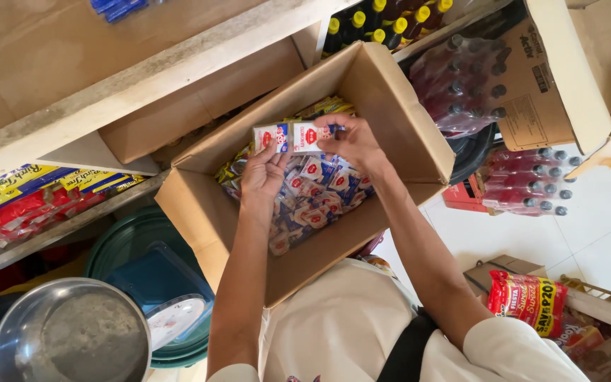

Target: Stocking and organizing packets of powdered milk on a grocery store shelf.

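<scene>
Two-handed grip on white-red-blue sachet strip [293,137]

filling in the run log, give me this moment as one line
left hand and right hand: holding strip of sachets | over open cardboard box | box holds sachets | shelf behind

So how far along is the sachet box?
Done: the brown cardboard box stands open, flaps up. In hand: the left hand and right hand pinch a strip of small red, white and blue sachets above it. Left: a heap of similar loose sachets fills the box bottom; how many are already out isn't visible.
</scene>
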